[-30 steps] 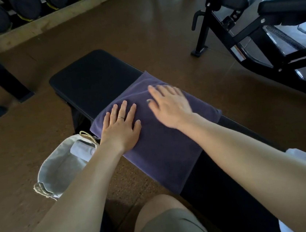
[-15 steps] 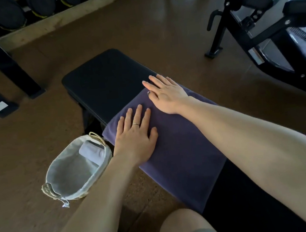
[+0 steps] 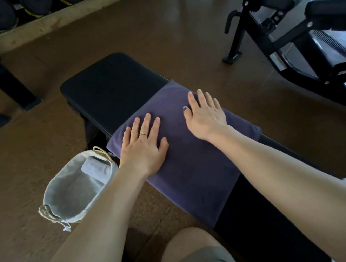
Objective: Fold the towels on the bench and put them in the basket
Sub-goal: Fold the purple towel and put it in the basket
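Lying flat with fingers spread and grasping nothing, the left hand (image 3: pixel 143 149) and right hand (image 3: pixel 206 117) press the purple towel (image 3: pixel 192 171) on the bench (image 3: pixel 111 88); since 0.5 s ago the right hand has slid back rightward. Basket (image 3: pixel 52 200) beside.

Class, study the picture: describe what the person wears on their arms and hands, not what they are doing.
Both forearms are bare, with no sleeves, watch or gloves in view. The left hand wears one thin silver-coloured ring on a middle finger. The right hand shows no ring; its thumbnail looks dark, perhaps painted.
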A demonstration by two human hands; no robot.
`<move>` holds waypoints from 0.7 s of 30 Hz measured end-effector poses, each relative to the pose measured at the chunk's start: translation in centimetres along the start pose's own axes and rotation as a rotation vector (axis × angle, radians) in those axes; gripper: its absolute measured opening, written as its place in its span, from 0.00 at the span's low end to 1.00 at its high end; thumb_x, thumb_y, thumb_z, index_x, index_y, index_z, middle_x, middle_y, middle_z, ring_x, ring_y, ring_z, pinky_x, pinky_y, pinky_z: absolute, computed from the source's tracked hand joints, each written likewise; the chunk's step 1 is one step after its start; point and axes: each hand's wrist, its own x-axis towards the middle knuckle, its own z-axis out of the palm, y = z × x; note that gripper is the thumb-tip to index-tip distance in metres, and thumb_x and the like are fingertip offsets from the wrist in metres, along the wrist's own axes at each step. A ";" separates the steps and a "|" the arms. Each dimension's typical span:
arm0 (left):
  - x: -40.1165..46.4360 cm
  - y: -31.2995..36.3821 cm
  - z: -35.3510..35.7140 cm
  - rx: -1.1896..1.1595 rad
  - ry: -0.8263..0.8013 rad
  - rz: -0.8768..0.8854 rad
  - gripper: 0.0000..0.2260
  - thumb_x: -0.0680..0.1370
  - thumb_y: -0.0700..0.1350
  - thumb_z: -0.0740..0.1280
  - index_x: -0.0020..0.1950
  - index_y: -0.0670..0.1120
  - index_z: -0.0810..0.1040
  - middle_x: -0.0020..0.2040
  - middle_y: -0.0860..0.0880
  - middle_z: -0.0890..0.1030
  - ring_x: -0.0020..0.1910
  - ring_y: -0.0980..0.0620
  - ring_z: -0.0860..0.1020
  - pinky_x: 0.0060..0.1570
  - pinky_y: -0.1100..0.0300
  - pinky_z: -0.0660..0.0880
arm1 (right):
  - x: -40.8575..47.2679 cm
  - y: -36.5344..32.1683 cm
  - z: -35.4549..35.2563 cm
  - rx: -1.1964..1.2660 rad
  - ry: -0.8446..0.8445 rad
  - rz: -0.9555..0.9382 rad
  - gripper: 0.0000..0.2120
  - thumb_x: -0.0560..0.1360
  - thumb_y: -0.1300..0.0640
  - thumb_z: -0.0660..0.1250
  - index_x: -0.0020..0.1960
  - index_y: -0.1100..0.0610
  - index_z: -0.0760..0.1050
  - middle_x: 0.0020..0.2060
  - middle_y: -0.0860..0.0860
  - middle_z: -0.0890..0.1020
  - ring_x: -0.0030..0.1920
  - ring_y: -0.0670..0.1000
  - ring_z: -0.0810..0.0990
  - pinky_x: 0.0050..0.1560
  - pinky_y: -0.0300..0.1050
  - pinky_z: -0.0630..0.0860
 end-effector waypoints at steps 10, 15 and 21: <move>-0.1 0.2 -0.5 0.017 -0.057 -0.008 0.28 0.85 0.59 0.46 0.84 0.56 0.44 0.84 0.53 0.41 0.82 0.49 0.40 0.80 0.48 0.39 | -8.9 3.4 1.0 0.031 0.024 0.047 0.30 0.86 0.41 0.42 0.84 0.50 0.43 0.83 0.53 0.45 0.83 0.55 0.42 0.81 0.54 0.40; -0.4 1.5 -1.0 0.068 -0.027 -0.046 0.28 0.85 0.57 0.47 0.84 0.52 0.46 0.84 0.48 0.43 0.83 0.45 0.43 0.80 0.46 0.41 | -10.5 6.0 0.4 0.015 0.041 0.132 0.30 0.85 0.40 0.40 0.84 0.50 0.41 0.83 0.55 0.45 0.83 0.56 0.42 0.81 0.54 0.41; -1.9 4.2 0.0 0.075 -0.137 0.132 0.30 0.84 0.64 0.44 0.83 0.58 0.41 0.84 0.52 0.39 0.82 0.49 0.38 0.80 0.47 0.38 | -11.1 7.8 0.3 0.088 -0.014 0.234 0.30 0.85 0.39 0.41 0.84 0.48 0.42 0.83 0.56 0.47 0.83 0.58 0.45 0.81 0.55 0.43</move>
